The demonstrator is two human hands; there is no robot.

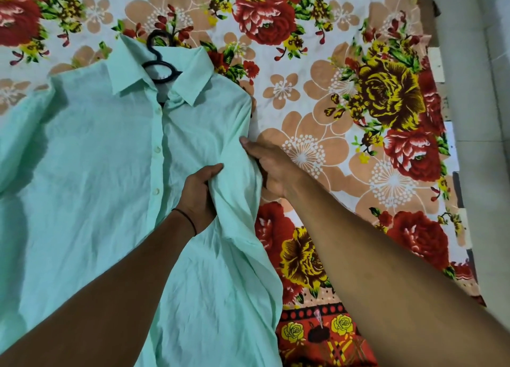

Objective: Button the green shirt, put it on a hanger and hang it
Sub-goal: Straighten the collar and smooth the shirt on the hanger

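The green shirt [91, 157] lies face up on a flowered bedsheet, its front closed with white buttons down the placket. A black hanger [161, 63] is inside it, hook sticking out past the collar. My left hand [200, 193] grips a bunch of the shirt's cloth right of the placket. My right hand [271, 165] holds the shirt's right side edge, thumb on top, fingers hidden under the cloth.
The flowered bedsheet [345, 96] covers the whole bed. The bed's right edge [452, 160] runs down the right of the view, with pale floor [485, 118] beyond it.
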